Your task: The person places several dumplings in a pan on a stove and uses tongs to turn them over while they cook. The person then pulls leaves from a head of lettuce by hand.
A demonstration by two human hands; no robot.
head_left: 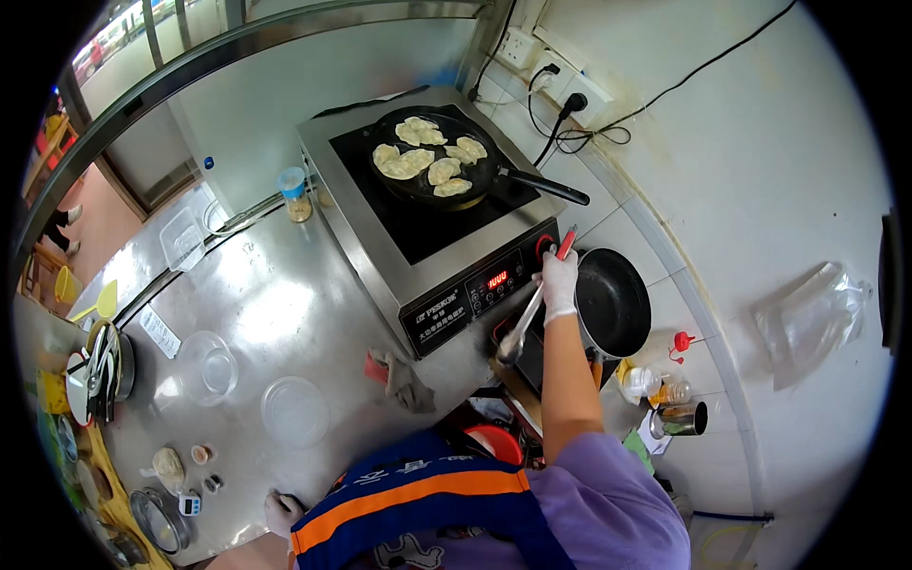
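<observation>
Here the right hand (559,282) grips metal tongs (528,318) pointing downward.

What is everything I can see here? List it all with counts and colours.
Cooker: one, steel and black, back of the counter.
Frying pan: one, black, on the cooker.
Dumplings: about eight, pale, in the frying pan.
Empty pan: one, black, right of the cooker.
Tongs: one pair, metal with red tip, in the right hand.
Clear lids: two, on the steel counter.
Cloth: one, grey, by the cooker's front.
Wall sockets: white, behind the cooker.
Right hand: white glove, gripping the tongs.
Left hand: white glove, on the counter edge.
</observation>
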